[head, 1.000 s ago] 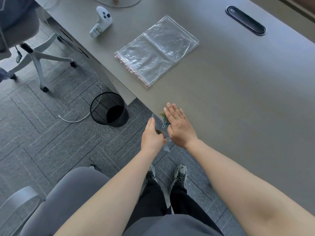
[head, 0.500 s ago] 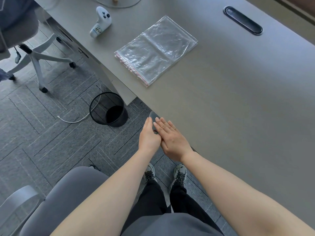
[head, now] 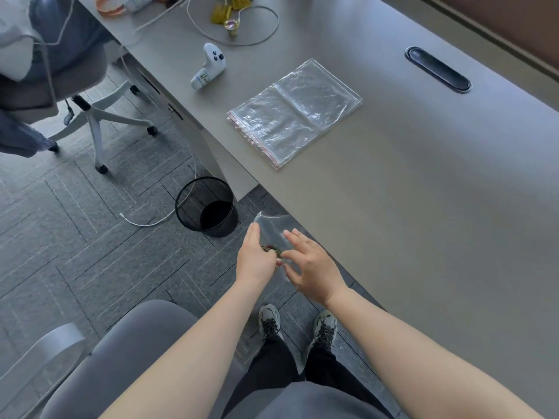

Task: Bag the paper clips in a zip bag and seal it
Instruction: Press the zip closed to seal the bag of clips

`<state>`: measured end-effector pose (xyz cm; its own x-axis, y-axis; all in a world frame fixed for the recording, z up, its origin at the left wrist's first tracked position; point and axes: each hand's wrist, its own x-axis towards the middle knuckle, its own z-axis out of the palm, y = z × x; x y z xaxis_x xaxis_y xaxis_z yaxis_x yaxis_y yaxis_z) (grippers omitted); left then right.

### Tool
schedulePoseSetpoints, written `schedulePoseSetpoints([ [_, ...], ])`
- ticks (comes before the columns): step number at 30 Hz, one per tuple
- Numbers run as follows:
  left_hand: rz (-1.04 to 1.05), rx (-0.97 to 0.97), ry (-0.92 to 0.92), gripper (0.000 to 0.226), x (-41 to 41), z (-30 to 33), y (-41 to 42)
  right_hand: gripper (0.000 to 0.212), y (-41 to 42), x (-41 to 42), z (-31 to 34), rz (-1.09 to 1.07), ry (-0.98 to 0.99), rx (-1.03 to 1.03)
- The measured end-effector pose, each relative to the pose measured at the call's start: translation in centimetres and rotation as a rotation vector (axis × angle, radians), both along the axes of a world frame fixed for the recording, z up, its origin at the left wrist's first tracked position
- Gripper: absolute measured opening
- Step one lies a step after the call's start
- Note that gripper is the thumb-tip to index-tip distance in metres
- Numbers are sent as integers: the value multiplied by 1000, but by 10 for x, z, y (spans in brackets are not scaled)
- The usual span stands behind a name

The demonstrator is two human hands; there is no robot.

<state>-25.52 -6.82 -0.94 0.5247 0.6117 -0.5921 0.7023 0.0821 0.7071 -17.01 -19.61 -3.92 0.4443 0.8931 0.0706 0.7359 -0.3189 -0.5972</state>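
Just off the near edge of the grey desk [head: 423, 207], both hands meet around a small clear zip bag [head: 272, 226] held in the air above the floor. The left hand [head: 255, 261] grips the bag's side, fingers straight along the plastic with the thumb side hidden behind it. A small clump of coloured paper clips [head: 273, 250] shows through the plastic, right between the two hands. The right hand [head: 311, 267] is spread over the bag with fingers loosely extended; its thumb and forefinger come together at the bag near the clips, though whether they actually pinch it cannot be told through the blur.

Farther back on the desk lies a flat stack of clear zip bags [head: 295, 111] with red seal lines along their near-left edge. Beyond it lies a white handheld controller [head: 208, 68] with dark buttons; a label on its grip carries handwriting too small to read. A looped white cable [head: 269, 34] and some yellow tags [head: 217, 12] sit at the far end, and an oval black cable grommet [head: 437, 69] is set into the desk. On the carpet stands a black mesh wastebasket [head: 207, 205].
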Motion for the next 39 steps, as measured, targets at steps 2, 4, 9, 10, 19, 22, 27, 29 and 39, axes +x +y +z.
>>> schedulePoseSetpoints([
  [2, 38, 13, -21, 80, -3, 12, 4, 4, 5, -1, 7, -22, -10, 18],
  [4, 81, 33, -54, 76, -4, 28, 6, 8, 10, -1, 15, -46, 1, 31],
  [9, 170, 91, -123, 76, -8, 57, 12, 17, 21, 0, 40, -100, 56, 32],
  [10, 190, 100, -143, 74, -8, 62, 14, 17, 23, 1, 46, -112, 69, 33],
  [19, 254, 195, -306, 60, 10, 125, 29, 10, 39, 21, 111, -251, 237, 169],
  [22, 259, 220, -380, 60, 24, 151, 34, 12, 44, 34, 143, -313, 252, 255],
  [27, 277, 228, -507, 66, 56, 200, 38, 13, 49, 58, 197, -376, 218, 422],
  [29, 280, 228, -557, 71, 69, 219, 37, 10, 49, 69, 216, -400, 207, 475],
  [39, 186, 208, -707, 68, 121, 274, 13, 3, 24, 113, 276, -510, 96, 607],
])
